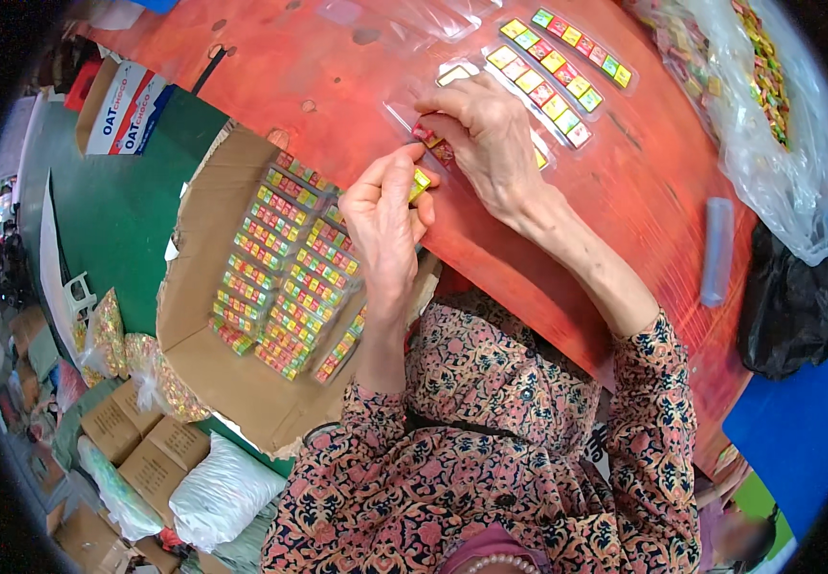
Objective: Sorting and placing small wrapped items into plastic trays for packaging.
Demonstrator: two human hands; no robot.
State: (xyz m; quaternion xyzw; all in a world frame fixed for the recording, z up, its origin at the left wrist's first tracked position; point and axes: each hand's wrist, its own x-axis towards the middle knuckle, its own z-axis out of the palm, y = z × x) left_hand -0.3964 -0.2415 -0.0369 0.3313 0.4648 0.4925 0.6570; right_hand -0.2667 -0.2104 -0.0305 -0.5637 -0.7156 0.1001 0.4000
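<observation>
Yellow piece (421,183) clamped in our left fingers (398,179), red pieces (425,134) in right fingers (450,103); strips (553,62) filled, bench's (663,225) right-edge bag (780,191) apparently remaining.

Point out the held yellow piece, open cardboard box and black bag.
Yellow piece (420,184): head view, its yellow face.
Cardboard box (205,249): head view, bare left side.
Black bag (785,311): head view, its middle.

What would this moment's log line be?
left hand: yellow piece held; right hand: at red pieces; table: coloured strips; carton: coloured rows
</observation>
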